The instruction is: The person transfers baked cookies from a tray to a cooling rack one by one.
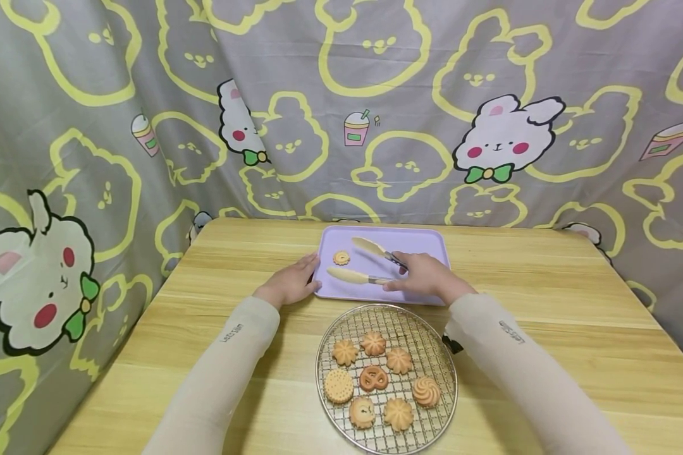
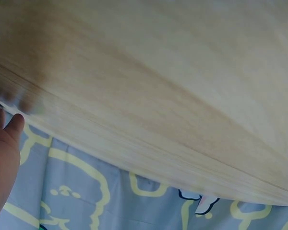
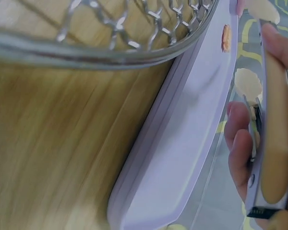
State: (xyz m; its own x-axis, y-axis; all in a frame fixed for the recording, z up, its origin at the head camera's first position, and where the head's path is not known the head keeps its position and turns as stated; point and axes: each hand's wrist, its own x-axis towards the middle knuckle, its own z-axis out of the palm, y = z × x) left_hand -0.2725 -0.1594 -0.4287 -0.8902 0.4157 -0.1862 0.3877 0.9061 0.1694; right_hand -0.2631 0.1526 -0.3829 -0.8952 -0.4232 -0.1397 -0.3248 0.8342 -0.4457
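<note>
My right hand (image 1: 427,277) holds a pair of tongs (image 1: 353,276) with pale tips and metal handles. Their arms are spread over a lilac tray (image 1: 415,237). A small round cookie (image 1: 341,257) lies at the tray's left, between the spread tips and not squeezed by them. In the right wrist view, fingers and thumb wrap the handles of the tongs (image 3: 276,129). My left hand (image 1: 292,279) rests against the tray's left edge, its fingers extended along the rim. Only part of the left hand (image 2: 2,163) shows in the left wrist view.
A round wire rack (image 1: 456,385) stands in front of the tray. On it are several cookies, among them a pretzel-shaped one (image 1: 373,378) and a swirled one (image 1: 426,392). A small black object (image 1: 452,344) is partly hidden by my right sleeve. A patterned curtain (image 1: 296,57) hangs behind the wooden table (image 1: 552,284).
</note>
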